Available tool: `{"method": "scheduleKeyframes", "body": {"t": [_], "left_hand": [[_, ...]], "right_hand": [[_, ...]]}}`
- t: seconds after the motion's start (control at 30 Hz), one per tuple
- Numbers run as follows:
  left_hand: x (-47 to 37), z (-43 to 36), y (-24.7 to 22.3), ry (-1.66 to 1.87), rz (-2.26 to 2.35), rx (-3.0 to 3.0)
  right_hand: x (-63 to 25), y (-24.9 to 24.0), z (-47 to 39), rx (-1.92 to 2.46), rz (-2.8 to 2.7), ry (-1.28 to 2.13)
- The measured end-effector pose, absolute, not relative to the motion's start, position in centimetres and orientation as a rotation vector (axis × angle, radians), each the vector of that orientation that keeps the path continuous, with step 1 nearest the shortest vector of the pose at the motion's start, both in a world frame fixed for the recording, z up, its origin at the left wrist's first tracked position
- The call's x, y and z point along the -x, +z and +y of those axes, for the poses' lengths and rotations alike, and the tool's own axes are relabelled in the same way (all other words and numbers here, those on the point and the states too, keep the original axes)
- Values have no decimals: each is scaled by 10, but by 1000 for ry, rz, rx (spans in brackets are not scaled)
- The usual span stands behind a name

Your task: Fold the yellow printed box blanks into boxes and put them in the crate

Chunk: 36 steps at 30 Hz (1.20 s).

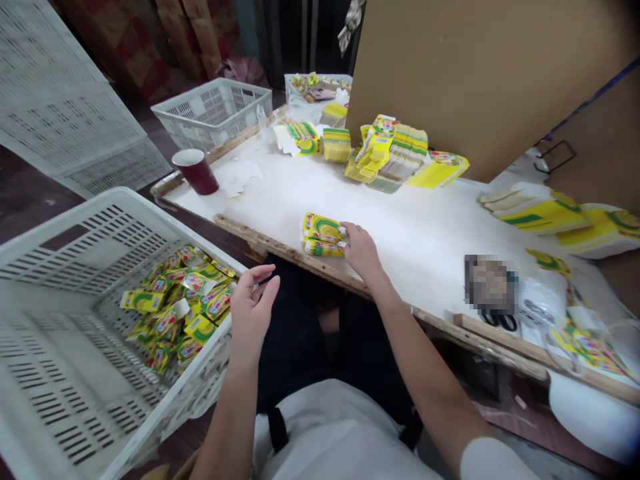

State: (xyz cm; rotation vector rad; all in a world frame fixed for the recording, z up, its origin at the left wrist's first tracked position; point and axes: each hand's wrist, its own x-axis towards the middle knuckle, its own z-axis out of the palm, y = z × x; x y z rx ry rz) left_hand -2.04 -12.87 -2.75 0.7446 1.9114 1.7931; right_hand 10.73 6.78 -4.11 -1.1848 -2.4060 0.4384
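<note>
Two small yellow boxes [323, 229] with green and red print lie side by side near the front edge of the white table [280, 193]. My right hand [359, 248] is at their right ends, its fingertips touching them; whether it grips them is hard to see. My left hand [253, 301] is raised off the table's edge, fingers apart and holding nothing, beside the rim of a white crate [120, 200]. Many folded yellow boxes [200, 283] lie loosely in that crate.
A maroon cup [196, 172] stands at the table's left edge. Stacks of flat yellow cartons [390, 150] line the back by a brown cardboard panel [490, 80]. Black-handled scissors [500, 321] lie at the right. Another white crate [213, 107] is behind the cup.
</note>
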Motion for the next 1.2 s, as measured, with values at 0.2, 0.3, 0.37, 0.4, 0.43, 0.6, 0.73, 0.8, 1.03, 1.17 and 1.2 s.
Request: {"method": "scheduleKeyframes", "body": {"t": [0.2,0.3,0.37,0.4,0.43,0.6,0.73,0.8,1.03,1.17,1.2], "left_hand": [[18,-126,-41,1775,1761,-736],[13,-122,-48,1723,1708,-733],[7,-119,-51,1717,1618,-725],[4,-117,-52,1753,1527,-695],[0,-116,-51,1814,1413,-644],[-17,-110,-39,2169,989,-275],[-16,-111,-38,2259,1050,-169],[-15,-114,-43,2232,1136,-177],[-17,-119,-54,2108,1358,-445],[-11,-120,-48,2035,1378,-471],[-7,-121,-45,2031,1380,-496]], "right_hand": [[-105,-43,71,1170,-2292,499],[-107,-43,62,1141,-2161,611],[-110,-40,47,1038,-2016,855],[-112,-37,35,959,-1931,1028],[-114,-34,22,866,-1877,1210],[-117,-25,-55,509,-1760,2063],[-112,-29,-86,589,-1826,2010],[-110,-35,-87,662,-1880,1946],[-126,-39,-56,758,-1671,1820],[-146,-31,-38,754,-1844,1438],[-151,-29,-33,758,-1901,1285]]}}
